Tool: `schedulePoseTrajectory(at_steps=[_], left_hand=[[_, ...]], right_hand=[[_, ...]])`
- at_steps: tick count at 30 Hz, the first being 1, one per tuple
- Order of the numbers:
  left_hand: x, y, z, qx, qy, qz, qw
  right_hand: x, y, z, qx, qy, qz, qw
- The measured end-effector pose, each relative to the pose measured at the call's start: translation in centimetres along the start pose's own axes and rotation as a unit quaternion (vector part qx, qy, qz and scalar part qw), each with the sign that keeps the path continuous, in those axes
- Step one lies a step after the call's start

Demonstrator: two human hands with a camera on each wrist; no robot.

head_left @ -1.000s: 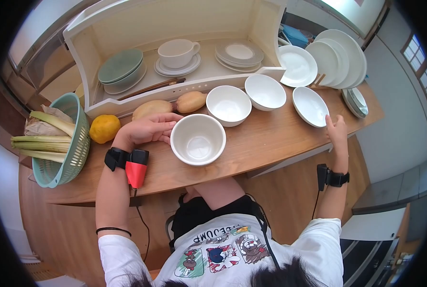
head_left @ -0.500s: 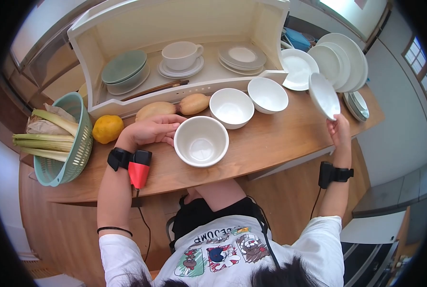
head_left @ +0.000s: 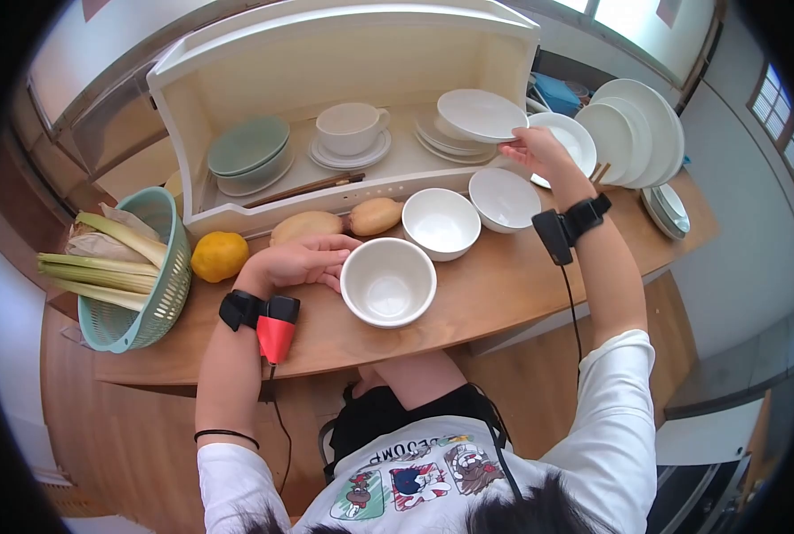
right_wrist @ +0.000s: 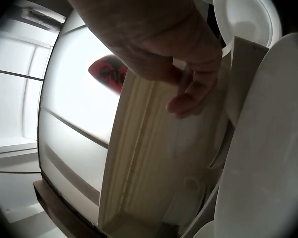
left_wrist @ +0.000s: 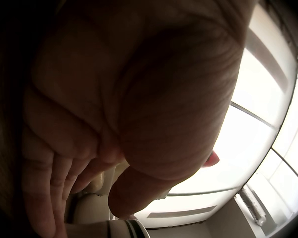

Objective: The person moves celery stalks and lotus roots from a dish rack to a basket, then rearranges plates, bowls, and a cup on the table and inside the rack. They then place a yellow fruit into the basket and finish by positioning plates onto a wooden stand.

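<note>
My right hand (head_left: 541,153) pinches the rim of a shallow white dish (head_left: 479,114), held tilted inside the cream shelf box (head_left: 344,67). Below the dish lies a stack of rimmed plates (head_left: 446,145), partly hidden by it. In the right wrist view the thumb and fingertips are drawn together at the dish's edge. My left hand (head_left: 303,262) lies on the table beside a deep white bowl (head_left: 388,283), its fairly straight fingers right at the bowl's side. Dark stripes show on a pale rim (left_wrist: 129,229) below the thumb in the left wrist view.
Two white bowls (head_left: 441,224) (head_left: 505,199) stand behind the deep one. Potatoes (head_left: 375,216), a yellow fruit (head_left: 220,256) and a green basket (head_left: 179,285) of stalks are at left. The box holds green bowls (head_left: 250,147) and a cup (head_left: 348,129). Upright plates (head_left: 646,133) stand right.
My right hand has lifted the shallow dish off the table's right side and carried it left and back into the shelf box. My left hand stays by the deep bowl.
</note>
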State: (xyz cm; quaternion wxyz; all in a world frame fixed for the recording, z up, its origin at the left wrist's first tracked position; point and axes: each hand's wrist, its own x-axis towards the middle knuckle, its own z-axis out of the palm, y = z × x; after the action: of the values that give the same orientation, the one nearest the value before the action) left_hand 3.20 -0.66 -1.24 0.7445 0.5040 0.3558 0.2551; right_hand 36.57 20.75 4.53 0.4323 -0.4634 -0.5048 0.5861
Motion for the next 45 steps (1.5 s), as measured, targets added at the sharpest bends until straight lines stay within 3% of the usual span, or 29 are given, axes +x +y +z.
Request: schedulePoseTrajectory(at_steps=[6,21,27,29,30,32,33,35,36,39,41,43,45], left_hand=[[0.1,-0.3,-0.3,-0.006,-0.004,-0.008,1.000],[-0.1,0.2,0.1,0.001,-0.001,-0.010,1.000],[-0.9,0.8,0.5,0.004,0.009,0.019,1.000],[-1.2,1.2,0.0,-0.010,0.000,0.098,0.995],[-1.5,1.5,0.0,-0.010,0.000,0.098,0.995],[-2.1,2.4,0.3,-0.051,0.071,0.193,0.977],[-2.1,2.4,0.1,-0.051,0.070,0.192,0.978],[-1.9,2.4,-0.5,-0.093,0.161,0.291,0.939],[-1.7,2.2,-1.0,-0.116,0.190,0.303,0.927],[-1.4,1.7,-1.8,-0.161,0.257,0.326,0.895],[-1.3,1.5,-2.4,-0.175,0.280,0.331,0.884],[-1.1,1.5,-2.4,-0.189,0.302,0.334,0.873],[-0.9,1.5,-2.3,-0.211,0.365,0.344,0.839]], right_hand=[[2.9,0.7,1.5,-0.033,-0.011,0.034,0.999],[3.9,-0.1,2.5,-0.066,-0.053,0.131,0.988],[-0.1,-1.7,1.6,-0.084,-0.051,0.065,0.993],[-2.1,-2.6,1.5,-0.101,-0.083,0.021,0.991],[-3.2,-2.9,1.4,-0.101,-0.083,0.021,0.991],[-5.5,-3.3,1.2,-0.097,-0.096,0.002,0.991],[-6.6,-3.4,1.1,-0.097,-0.095,0.003,0.991],[-8.5,-3.4,0.9,-0.129,-0.082,-0.027,0.988],[-9.2,-3.0,0.7,-0.129,-0.081,-0.026,0.988],[-11.2,-2.0,0.6,-0.237,-0.079,-0.086,0.964],[-13.0,-1.1,1.6,-0.379,-0.049,-0.204,0.901],[-14.5,-0.1,2.7,-0.407,-0.030,-0.247,0.879],[-16.0,0.6,4.2,-0.433,-0.058,-0.352,0.828]])
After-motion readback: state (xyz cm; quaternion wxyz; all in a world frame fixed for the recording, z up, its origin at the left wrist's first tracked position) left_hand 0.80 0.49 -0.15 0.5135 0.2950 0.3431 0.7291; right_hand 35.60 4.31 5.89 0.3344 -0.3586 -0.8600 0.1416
